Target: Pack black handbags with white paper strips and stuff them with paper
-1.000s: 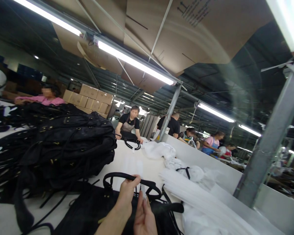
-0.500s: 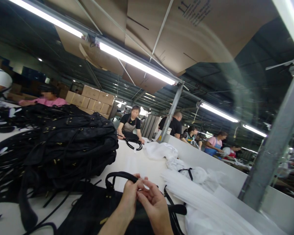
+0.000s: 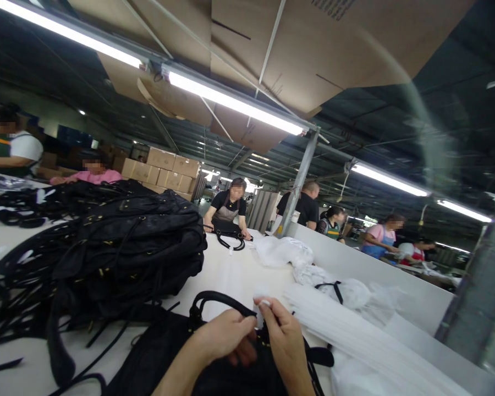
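A black handbag (image 3: 157,357) lies on the white table (image 3: 226,275) right in front of me, its curved handle (image 3: 214,300) standing up. My left hand (image 3: 226,335) is closed around the handle's right end. My right hand (image 3: 282,333) is next to it, thumb and fingers pinched on a small white strip (image 3: 264,302) at the handle. Both forearms come in from the bottom edge.
A tall heap of black bags (image 3: 119,242) and loose straps fills the left of the table. White plastic sleeves (image 3: 346,335) and white dust bags (image 3: 284,250) lie to the right along a low white partition (image 3: 355,264). Several other workers stand at the far end and at the left. A grey post (image 3: 474,308) rises at right.
My hands have shifted right along the handle. The right hand turned from flat and upright to a pinch on the white strip. The camera has tilted slightly down and right.
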`<state>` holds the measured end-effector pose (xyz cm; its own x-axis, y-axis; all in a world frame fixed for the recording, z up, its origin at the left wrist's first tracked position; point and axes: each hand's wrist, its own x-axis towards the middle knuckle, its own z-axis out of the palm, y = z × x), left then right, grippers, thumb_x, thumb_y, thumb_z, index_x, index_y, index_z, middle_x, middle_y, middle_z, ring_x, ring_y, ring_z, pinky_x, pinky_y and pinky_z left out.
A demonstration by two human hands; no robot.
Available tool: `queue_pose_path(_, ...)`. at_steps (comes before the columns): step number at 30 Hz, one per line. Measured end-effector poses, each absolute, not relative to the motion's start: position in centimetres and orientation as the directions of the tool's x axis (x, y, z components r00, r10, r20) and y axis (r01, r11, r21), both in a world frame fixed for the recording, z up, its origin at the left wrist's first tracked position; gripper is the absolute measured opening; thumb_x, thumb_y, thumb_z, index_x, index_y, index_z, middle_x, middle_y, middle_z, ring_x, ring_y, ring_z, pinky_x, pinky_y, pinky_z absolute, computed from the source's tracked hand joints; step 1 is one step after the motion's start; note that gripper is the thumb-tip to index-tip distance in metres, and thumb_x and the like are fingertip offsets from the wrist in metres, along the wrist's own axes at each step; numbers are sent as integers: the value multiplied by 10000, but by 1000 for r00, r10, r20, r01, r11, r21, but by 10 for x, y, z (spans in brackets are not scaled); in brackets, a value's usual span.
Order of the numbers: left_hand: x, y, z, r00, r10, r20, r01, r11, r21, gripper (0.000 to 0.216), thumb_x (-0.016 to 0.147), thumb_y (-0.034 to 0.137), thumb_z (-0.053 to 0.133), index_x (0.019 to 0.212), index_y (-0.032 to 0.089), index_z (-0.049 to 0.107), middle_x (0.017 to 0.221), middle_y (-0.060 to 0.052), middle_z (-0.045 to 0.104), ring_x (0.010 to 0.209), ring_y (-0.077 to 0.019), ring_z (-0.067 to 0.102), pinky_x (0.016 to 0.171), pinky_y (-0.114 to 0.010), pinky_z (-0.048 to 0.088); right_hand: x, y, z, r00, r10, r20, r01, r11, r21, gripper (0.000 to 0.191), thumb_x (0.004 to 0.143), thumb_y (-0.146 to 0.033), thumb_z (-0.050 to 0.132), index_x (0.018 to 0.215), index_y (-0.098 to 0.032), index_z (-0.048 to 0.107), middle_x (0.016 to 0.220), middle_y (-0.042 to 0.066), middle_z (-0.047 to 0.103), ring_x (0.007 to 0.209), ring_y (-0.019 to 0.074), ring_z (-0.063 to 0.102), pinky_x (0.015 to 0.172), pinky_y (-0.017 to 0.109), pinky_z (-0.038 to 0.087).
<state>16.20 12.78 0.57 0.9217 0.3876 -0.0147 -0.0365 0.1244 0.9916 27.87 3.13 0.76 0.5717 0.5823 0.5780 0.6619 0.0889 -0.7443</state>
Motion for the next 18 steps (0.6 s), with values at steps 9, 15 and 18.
queue_pose_path(9, 146, 136, 43, 523, 547, 653, -244, -638, 730, 201, 784, 164, 571, 890, 232, 728, 915, -39, 712, 882, -216, 619, 802, -277, 424, 264, 32, 18, 419, 677, 605, 689, 196, -697, 335, 922, -451, 505, 927, -212, 740, 721, -1, 641, 673, 148, 558, 650, 218, 447)
queue_pose_path(15, 161, 134, 30, 510, 596, 620, -273, -572, 774, 173, 822, 220, 523, 715, 202, 659, 711, -18, 638, 691, -183, 569, 636, -262, 394, 263, 33, 15, 458, 529, 715, 752, 199, -629, 313, 889, -469, 556, 894, -226, 753, 952, 62, 647, 859, 191, 596, 751, 252, 483)
queue_pose_path(18, 160, 133, 30, 524, 614, 590, -270, -537, 799, 186, 828, 262, 514, 701, 190, 630, 653, 3, 591, 644, -165, 523, 596, -254, 370, 259, 28, 20, 481, 482, 732, 778, 150, -610, 312, 873, -478, 576, 871, -220, 750, 912, 69, 632, 843, 204, 596, 739, 276, 488)
